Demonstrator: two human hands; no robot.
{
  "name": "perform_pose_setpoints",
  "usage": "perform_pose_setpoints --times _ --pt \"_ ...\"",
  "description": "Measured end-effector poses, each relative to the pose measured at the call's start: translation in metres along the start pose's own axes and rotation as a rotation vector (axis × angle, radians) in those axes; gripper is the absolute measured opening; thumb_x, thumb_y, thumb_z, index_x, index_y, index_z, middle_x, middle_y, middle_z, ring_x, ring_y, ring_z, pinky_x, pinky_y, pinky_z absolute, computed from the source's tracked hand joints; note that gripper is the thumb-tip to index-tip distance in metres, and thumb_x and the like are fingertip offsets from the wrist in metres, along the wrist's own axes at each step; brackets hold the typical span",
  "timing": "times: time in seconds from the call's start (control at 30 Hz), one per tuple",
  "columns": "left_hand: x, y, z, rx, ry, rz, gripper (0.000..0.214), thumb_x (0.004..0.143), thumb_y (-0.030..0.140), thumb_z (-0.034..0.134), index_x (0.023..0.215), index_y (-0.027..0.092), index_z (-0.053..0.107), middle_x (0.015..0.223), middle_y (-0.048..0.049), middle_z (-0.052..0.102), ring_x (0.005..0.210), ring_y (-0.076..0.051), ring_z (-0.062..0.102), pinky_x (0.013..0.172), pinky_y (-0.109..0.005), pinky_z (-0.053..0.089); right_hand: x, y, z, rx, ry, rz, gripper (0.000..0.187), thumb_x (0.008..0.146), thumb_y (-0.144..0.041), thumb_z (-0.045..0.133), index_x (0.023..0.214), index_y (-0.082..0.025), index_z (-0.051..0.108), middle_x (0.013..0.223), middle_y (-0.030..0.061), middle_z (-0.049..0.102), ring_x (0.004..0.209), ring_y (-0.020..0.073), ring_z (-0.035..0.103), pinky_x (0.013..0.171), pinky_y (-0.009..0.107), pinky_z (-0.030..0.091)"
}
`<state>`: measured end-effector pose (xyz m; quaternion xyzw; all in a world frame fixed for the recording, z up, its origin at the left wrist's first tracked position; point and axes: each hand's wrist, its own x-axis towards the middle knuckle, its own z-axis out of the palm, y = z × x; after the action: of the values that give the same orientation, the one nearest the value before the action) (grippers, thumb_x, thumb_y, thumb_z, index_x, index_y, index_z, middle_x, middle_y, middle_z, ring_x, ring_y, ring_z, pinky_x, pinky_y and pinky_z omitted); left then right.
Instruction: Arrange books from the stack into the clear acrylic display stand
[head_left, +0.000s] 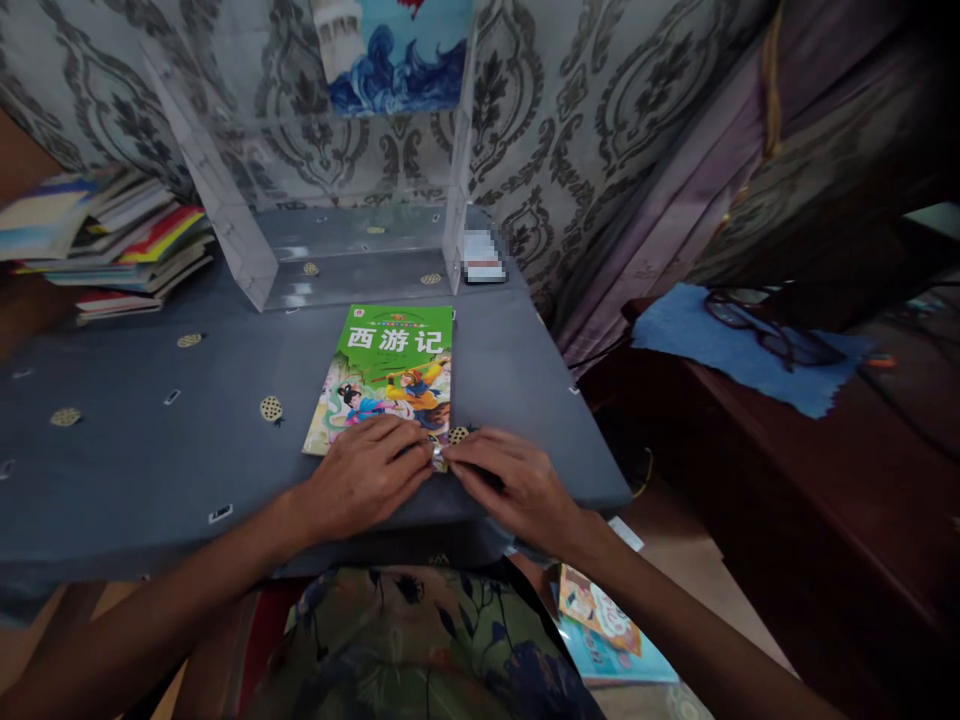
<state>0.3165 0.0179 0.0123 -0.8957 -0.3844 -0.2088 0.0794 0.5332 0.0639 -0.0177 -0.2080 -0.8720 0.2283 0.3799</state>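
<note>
A picture book (394, 365) with a green cover, white Chinese title characters and cartoon figures lies face up on the grey patterned tablecloth (150, 450). Over its lower edge rests my left hand (375, 470), fingers bent and pressed together at the book's lower right corner. From the right, my right hand (517, 480) meets it there, closed in a pinch at that corner. A small pale, shiny spot shows between the fingertips; what it is I cannot make out.
Behind the book stands a clear acrylic rack (360, 285). Stacked books (142, 250) are at the left. A phone-like object (484, 255), partly blurred out, lies beside the rack. Glasses (772, 325) rest on a blue cloth (682, 330) at right. More books (607, 640) lie low beside me.
</note>
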Motion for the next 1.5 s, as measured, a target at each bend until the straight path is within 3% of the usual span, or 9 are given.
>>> perform_pose_setpoints --times 0.17,0.33,0.63,0.83,0.97,1.1,1.27,1.37,1.5 --pt "0.003 -0.002 0.001 -0.062 -0.014 0.004 0.019 0.1 0.02 0.047 0.101 0.014 0.065 0.114 -0.0099 0.071 0.108 -0.021 0.065 0.093 -0.039 0.054 0.015 0.016 -0.005 0.019 -0.063 0.036 0.025 0.097 -0.017 0.052 0.115 -0.021 0.068 0.1 0.0069 0.075 0.095 0.0194 0.067 0.083 0.035 0.058" --pt "0.003 -0.001 0.006 -0.087 -0.036 -0.012 0.019 0.1 0.02 0.047 0.106 0.015 0.065 0.12 -0.0096 0.07 0.114 -0.023 0.063 0.095 -0.042 0.053 0.044 0.051 -0.009 -0.075 -0.161 0.165 0.029 0.096 -0.021 0.053 0.121 -0.022 0.068 0.11 0.0093 0.072 0.103 0.0238 0.065 0.09 0.042 0.055" --pt "0.0 -0.001 0.011 -0.073 -0.072 -0.018 0.027 0.099 0.021 0.05 0.123 0.016 0.06 0.121 -0.0108 0.069 0.116 -0.025 0.061 0.099 -0.045 0.048 0.109 0.119 0.004 -0.284 -0.13 0.285 0.039 0.094 -0.02 0.05 0.131 -0.014 0.061 0.132 0.0118 0.066 0.117 0.029 0.061 0.104 0.045 0.046" --pt "0.001 -0.002 0.009 -0.124 -0.061 -0.019 0.026 0.099 0.02 0.05 0.122 0.015 0.06 0.118 -0.0112 0.069 0.114 -0.025 0.061 0.098 -0.046 0.049 0.111 0.131 0.006 -0.231 -0.126 0.305 0.038 0.095 -0.026 0.05 0.13 -0.016 0.061 0.136 0.0113 0.064 0.12 0.0282 0.059 0.105 0.047 0.046" --pt "0.006 -0.006 0.0 -0.294 -0.084 -0.076 0.022 0.099 0.023 0.05 0.116 0.018 0.064 0.118 -0.0088 0.069 0.111 -0.022 0.062 0.096 -0.042 0.05 0.107 0.134 0.005 -0.19 -0.117 0.294 0.038 0.095 -0.029 0.05 0.13 -0.02 0.06 0.137 0.0092 0.063 0.122 0.0272 0.059 0.106 0.048 0.045" --pt "0.008 -0.029 -0.002 -0.314 -0.088 -0.153 0.025 0.101 0.025 0.048 0.121 0.019 0.063 0.122 -0.0089 0.068 0.117 -0.021 0.06 0.1 -0.042 0.049 0.106 0.133 0.007 -0.22 -0.118 0.268 0.039 0.096 -0.028 0.047 0.132 -0.018 0.059 0.139 0.0116 0.062 0.124 0.0286 0.058 0.107 0.049 0.044" --pt "0.003 -0.093 0.022 -0.033 -0.046 -0.379 0.036 0.1 0.036 0.048 0.128 0.017 0.059 0.134 -0.0166 0.058 0.127 -0.03 0.053 0.104 -0.054 0.044 0.106 0.13 0.009 -0.249 -0.124 0.249 0.041 0.096 -0.029 0.047 0.134 -0.018 0.058 0.141 0.0126 0.06 0.128 0.0297 0.056 0.109 0.051 0.044" --pt "-0.002 -0.126 0.038 -0.022 0.012 -0.57 0.041 0.099 0.037 0.045 0.133 0.017 0.056 0.143 -0.0172 0.052 0.134 -0.031 0.048 0.109 -0.054 0.039 0.104 0.128 0.01 -0.268 -0.127 0.239 0.042 0.096 -0.03 0.048 0.134 -0.017 0.058 0.146 0.0147 0.055 0.134 0.03 0.052 0.112 0.051 0.042" --pt "-0.005 -0.138 0.045 -0.085 0.031 -0.674 0.049 0.098 0.041 0.044 0.139 0.015 0.051 0.137 -0.0172 0.057 0.132 -0.031 0.049 0.111 -0.052 0.038 0.099 0.123 0.01 -0.31 -0.143 0.25 0.045 0.097 -0.034 0.047 0.135 -0.011 0.057 0.151 0.0198 0.048 0.141 0.0313 0.044 0.113 0.052 0.04"
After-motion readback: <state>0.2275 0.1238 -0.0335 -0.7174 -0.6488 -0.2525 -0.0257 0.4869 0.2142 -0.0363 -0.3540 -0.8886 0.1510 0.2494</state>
